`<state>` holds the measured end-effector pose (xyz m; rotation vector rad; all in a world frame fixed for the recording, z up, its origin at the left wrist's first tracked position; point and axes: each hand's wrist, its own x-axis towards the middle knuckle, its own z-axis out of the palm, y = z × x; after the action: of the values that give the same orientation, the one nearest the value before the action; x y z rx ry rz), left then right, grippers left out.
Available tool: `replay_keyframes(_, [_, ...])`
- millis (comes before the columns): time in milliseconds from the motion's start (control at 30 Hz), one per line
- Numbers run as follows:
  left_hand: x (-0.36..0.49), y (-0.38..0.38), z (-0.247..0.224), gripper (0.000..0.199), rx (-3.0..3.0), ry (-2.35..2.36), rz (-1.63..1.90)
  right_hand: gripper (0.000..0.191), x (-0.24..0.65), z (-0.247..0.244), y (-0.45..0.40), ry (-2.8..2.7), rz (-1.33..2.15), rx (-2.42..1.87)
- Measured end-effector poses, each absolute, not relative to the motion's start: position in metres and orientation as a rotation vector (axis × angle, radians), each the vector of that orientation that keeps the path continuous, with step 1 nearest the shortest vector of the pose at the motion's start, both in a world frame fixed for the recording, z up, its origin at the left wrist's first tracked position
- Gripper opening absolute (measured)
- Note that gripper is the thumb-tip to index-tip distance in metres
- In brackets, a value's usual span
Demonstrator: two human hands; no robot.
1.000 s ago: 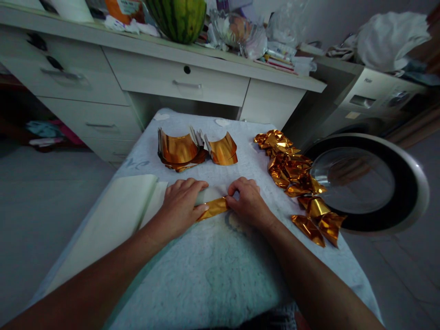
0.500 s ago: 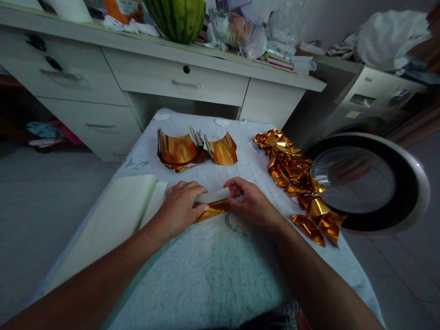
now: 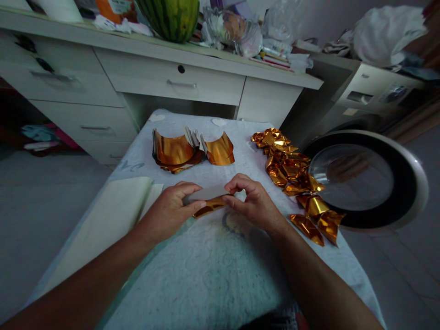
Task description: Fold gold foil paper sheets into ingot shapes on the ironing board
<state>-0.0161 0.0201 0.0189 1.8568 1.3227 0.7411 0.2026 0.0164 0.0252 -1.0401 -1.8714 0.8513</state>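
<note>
A sheet of gold foil paper [image 3: 211, 204] with a pale back is partly rolled or folded between my hands, above the cloth-covered table. My left hand [image 3: 168, 206] pinches its left end between thumb and fingers. At the right end, my right hand [image 3: 250, 197] grips it with the thumb and bent index finger. Beyond my hands lie a stack of curved gold foil sheets [image 3: 175, 150] and a smaller curved stack [image 3: 220, 150] beside it. To the right runs a heap of folded gold foil pieces [image 3: 287, 165], the nearest ones lying apart.
White paper sheets [image 3: 113, 215] lie along the table's left side. A white desk [image 3: 206, 59] with drawers stands behind, holding a watermelon [image 3: 172, 18] and a glass bowl [image 3: 233, 27]. On the right, a washing machine's round door [image 3: 364, 178] hangs open near the table edge.
My left hand has shifted slightly left and its fingers have opened out along the foil paper. The paper appears lifted a little, with more of its pale back showing. The view has shifted slightly.
</note>
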Motion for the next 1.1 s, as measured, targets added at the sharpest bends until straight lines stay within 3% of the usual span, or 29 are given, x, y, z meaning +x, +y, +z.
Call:
replay_keyframes(367, [-0.016,0.019,0.020,0.018,1.816,1.307,0.753,0.007,0.200,0.030,0.012,-1.874,0.791,-0.949])
replay_keyframes(1100, [-0.020,0.016,0.021,0.005,1.991,1.318,1.033,0.010,0.195,0.040,0.006,-1.917,0.728,-0.972])
